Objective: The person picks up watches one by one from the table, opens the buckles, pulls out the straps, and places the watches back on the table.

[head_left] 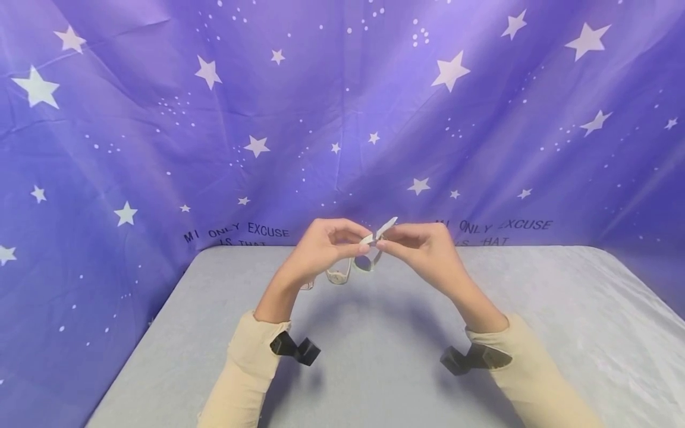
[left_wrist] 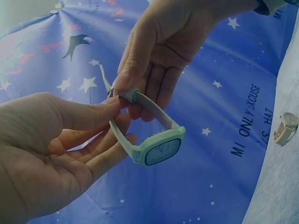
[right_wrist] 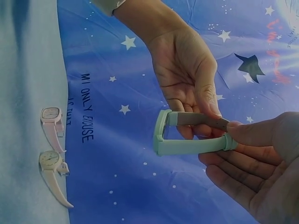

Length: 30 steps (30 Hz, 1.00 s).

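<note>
A pale green wristwatch with a rounded-square case is held up over the table, its strap bent into a loop. My left hand pinches one strap end between thumb and fingers. The other strap part, by the buckle and keeper, is pinched by my right hand. Both thumbs meet close together where the strap ends overlap, and the case hangs below them in the head view. Fingers partly cover the buckle.
On the grey cloth-covered table, a cream watch with a round dial lies beside a pink watch with a squarish case. A purple curtain with white stars hangs behind the table. Black cameras sit on both sleeves.
</note>
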Each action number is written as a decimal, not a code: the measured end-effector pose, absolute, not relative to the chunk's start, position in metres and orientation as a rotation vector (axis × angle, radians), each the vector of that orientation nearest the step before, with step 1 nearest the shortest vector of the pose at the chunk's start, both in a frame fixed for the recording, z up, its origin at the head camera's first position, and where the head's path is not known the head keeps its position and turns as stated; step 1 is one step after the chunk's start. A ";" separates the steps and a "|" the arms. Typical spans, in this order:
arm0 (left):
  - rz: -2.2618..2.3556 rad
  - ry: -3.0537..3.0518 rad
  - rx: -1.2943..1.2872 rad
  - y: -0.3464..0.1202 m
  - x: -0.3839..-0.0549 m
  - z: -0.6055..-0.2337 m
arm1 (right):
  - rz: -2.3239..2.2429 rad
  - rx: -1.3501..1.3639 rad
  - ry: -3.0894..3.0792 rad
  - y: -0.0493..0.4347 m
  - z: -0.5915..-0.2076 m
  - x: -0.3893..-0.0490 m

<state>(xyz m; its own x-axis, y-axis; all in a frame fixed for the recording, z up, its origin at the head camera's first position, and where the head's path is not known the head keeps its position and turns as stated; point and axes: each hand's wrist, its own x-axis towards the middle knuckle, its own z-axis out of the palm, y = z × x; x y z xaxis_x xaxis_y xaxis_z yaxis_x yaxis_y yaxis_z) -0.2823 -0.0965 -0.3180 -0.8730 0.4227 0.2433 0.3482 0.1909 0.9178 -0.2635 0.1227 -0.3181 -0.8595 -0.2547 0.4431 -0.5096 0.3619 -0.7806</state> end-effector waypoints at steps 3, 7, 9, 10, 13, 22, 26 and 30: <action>1.798 2.375 0.783 -0.097 -0.282 -0.317 | 1.520 0.712 -2.352 0.123 -0.317 -0.264; 1.811 2.377 0.802 -0.099 -0.282 -0.315 | 1.536 0.729 -2.329 0.123 -0.316 -0.264; 1.816 2.371 0.803 -0.099 -0.281 -0.314 | 1.537 0.727 -2.327 0.123 -0.316 -0.264; 1.816 2.368 0.800 -0.099 -0.281 -0.314 | 1.536 0.726 -2.327 0.124 -0.316 -0.264; 1.819 2.354 0.796 -0.100 -0.280 -0.314 | 1.536 0.720 -2.329 0.124 -0.317 -0.264; 1.841 2.337 0.791 -0.101 -0.281 -0.316 | 1.581 0.682 -2.292 0.127 -0.318 -0.263; 1.838 2.343 0.811 -0.103 -0.282 -0.316 | 1.624 0.701 -2.271 0.128 -0.316 -0.263; 1.838 2.332 0.821 -0.104 -0.283 -0.316 | 1.633 0.699 -2.281 0.129 -0.315 -0.261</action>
